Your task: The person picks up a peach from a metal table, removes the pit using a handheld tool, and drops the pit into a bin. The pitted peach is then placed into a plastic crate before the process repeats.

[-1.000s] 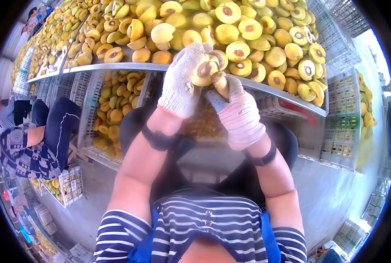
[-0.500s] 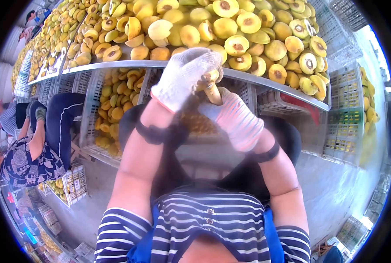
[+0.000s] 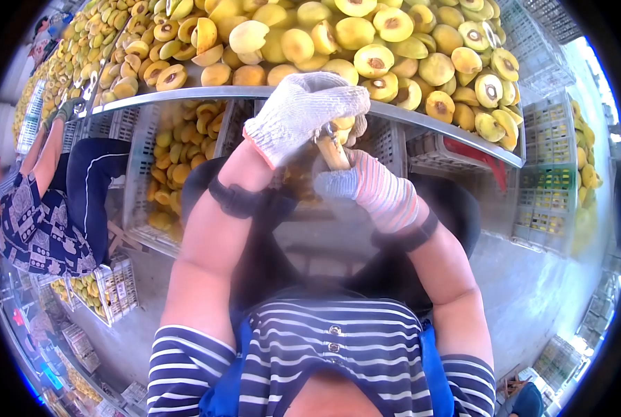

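Observation:
My left hand (image 3: 300, 115), in a white knit glove, is closed around a yellow peach (image 3: 342, 124), mostly hidden by the fingers. My right hand (image 3: 383, 194), in a striped glove with a grey-blue thumb, grips a short wooden-handled tool (image 3: 333, 151). Its upper end meets the fruit at the left hand; the working tip is hidden. Both hands are just in front of the metal rim of a table (image 3: 206, 92) heaped with halved yellow peaches (image 3: 373, 61), several with brown pits showing.
Below the table, a plastic crate (image 3: 138, 181) holds more halves. Another crate (image 3: 547, 174) stands on the right, near a red object (image 3: 488, 165) under the table. At left, a seated person (image 3: 43, 229) reaches toward the table. A fruit-filled crate (image 3: 119, 288) sits on the floor.
My left hand has turned and shifted slightly right over the fruit. My right hand and the tool have lowered a little. The person at left has raised their arms to the table edge.

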Demonstrator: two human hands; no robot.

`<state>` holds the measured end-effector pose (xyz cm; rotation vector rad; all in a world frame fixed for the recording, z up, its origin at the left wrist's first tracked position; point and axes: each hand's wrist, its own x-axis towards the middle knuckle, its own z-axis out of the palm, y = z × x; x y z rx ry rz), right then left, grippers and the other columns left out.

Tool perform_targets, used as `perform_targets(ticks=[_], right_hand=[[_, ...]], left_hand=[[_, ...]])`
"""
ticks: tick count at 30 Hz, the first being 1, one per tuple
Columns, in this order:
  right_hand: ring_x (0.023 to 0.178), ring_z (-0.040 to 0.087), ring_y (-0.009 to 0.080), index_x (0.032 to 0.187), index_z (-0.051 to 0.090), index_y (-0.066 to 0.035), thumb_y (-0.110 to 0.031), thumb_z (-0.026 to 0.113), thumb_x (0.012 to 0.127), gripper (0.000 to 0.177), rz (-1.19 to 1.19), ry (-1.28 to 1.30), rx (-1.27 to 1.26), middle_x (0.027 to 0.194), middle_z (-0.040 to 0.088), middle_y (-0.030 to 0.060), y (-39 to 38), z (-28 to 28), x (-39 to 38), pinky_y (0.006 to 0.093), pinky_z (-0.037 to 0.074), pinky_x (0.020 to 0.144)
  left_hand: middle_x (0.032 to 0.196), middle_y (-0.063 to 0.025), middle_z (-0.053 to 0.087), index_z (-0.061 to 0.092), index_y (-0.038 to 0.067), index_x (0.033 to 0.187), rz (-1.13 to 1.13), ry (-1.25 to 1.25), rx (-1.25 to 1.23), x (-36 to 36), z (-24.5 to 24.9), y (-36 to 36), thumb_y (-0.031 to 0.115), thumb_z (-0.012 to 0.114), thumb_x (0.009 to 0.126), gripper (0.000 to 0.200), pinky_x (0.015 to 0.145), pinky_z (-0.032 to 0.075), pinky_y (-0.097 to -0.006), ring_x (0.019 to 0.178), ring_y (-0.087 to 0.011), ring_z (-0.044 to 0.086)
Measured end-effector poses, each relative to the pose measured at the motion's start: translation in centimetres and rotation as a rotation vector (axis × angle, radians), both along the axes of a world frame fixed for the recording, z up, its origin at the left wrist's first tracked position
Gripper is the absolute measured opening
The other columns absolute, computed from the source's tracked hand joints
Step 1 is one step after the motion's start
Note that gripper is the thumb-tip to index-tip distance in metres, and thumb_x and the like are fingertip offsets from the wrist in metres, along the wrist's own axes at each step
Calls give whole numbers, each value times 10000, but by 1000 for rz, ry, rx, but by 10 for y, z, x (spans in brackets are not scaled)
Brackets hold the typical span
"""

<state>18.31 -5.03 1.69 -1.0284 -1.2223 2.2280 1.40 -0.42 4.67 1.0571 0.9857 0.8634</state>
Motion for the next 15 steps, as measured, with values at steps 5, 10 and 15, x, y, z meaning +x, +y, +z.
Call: perform_targets(ticks=[5, 10, 15], right_hand=[[578, 479, 47, 923, 620, -62, -303, 778, 786, 319, 76, 41, -141, 694, 538, -46, -2, 4, 9, 205, 370, 527], [549, 469, 62, 896, 613, -59, -296, 806, 740, 343, 162, -67, 66, 694, 538, -26, -11, 5, 9, 215, 358, 494], [630, 543, 113, 921, 637, -53, -328, 809, 732, 376, 266, 23, 61, 732, 582, 11, -1, 6, 48, 262, 454, 590]], left_hand=[[842, -125, 708, 694, -42, 970, -49, -227, -58, 0, -8, -5, 159, 717, 877, 223, 654, 563, -297, 712, -198, 687], [830, -148, 685, 648, -30, 982, -109, -422, -6, -2, -10, -24, 296, 651, 942, 328, 605, 548, -321, 691, -228, 668], [914, -134, 683, 646, 49, 1043, 276, -348, -69, -57, -2, -41, 390, 574, 977, 355, 614, 550, -340, 767, -225, 679]])
